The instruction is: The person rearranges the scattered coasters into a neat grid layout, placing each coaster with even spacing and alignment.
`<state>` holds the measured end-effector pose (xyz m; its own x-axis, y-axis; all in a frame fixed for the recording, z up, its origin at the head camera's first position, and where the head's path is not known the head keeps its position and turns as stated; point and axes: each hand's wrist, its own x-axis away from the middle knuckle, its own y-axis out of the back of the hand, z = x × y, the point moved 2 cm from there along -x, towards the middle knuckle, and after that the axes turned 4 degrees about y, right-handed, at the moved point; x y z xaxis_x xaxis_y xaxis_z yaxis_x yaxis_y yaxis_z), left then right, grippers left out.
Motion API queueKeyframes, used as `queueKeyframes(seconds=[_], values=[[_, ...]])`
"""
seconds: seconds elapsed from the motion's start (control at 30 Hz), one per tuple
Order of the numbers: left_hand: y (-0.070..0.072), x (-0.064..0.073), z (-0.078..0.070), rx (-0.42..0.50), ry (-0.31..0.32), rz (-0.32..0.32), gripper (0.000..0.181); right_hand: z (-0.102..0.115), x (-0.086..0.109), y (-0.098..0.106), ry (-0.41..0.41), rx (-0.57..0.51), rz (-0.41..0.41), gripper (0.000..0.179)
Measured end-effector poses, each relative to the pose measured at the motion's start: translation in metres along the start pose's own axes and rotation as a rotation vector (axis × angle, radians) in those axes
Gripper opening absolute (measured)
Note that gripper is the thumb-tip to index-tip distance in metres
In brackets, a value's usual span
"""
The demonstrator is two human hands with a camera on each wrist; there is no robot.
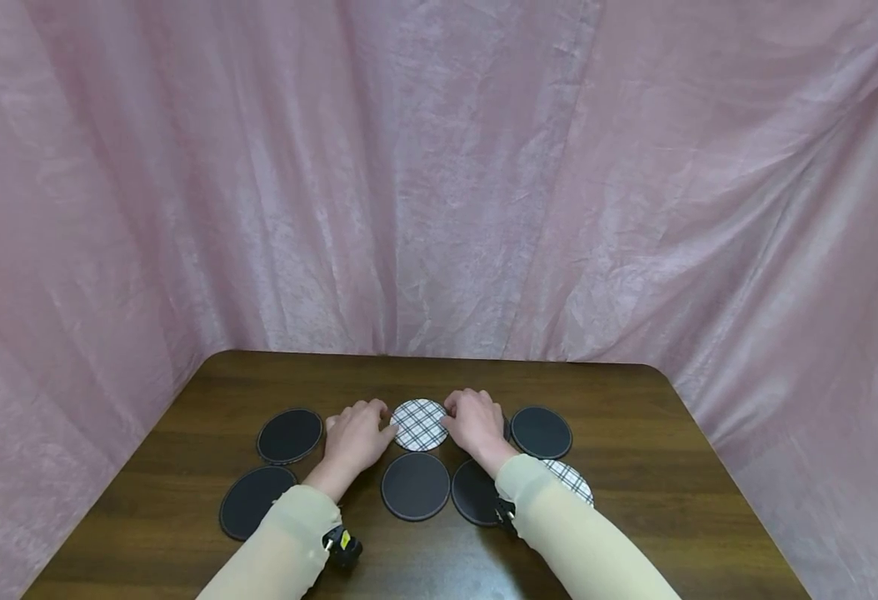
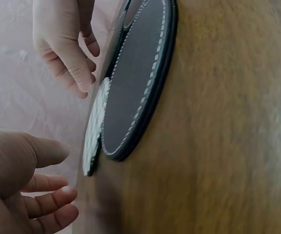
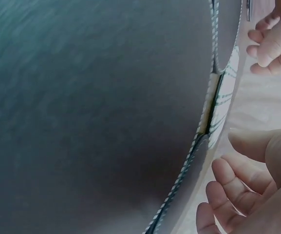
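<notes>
A round white coaster with a dark plaid pattern (image 1: 419,424) lies flat on the table between the two hands. At its left edge is my left hand (image 1: 359,433), fingers loosely bent, holding nothing. Across from it, my right hand (image 1: 476,421) hovers by the right edge with relaxed fingers and nothing in them. In the left wrist view a gap shows between the left hand (image 2: 33,180) and the plaid coaster (image 2: 96,127). The right wrist view likewise shows the right hand (image 3: 257,187) apart from the coaster's rim. A black stitched coaster (image 1: 416,487) sits just in front of the plaid one.
Two black coasters lie to the left, one farther back (image 1: 290,436) and one nearer (image 1: 255,502). Right of centre are more black coasters (image 1: 541,432) and another plaid coaster (image 1: 570,482), partly under the right sleeve. Pink curtains (image 1: 439,183) surround the wooden table (image 1: 679,500).
</notes>
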<state>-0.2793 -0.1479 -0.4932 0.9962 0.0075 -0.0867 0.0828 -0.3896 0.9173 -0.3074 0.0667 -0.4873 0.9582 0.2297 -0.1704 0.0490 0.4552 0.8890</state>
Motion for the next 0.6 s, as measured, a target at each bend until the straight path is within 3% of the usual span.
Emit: queueKeyframes(seconds=[0.17, 0.6], values=[[0.011, 0.001, 0.009, -0.015, 0.021, -0.015, 0.048, 0.010, -0.003, -0.001, 0.032, 0.011, -0.018, 0.031], [0.036, 0.005, 0.041, -0.050, 0.079, -0.013, 0.063, 0.043, -0.008, -0.007, 0.075, 0.005, 0.027, 0.058]])
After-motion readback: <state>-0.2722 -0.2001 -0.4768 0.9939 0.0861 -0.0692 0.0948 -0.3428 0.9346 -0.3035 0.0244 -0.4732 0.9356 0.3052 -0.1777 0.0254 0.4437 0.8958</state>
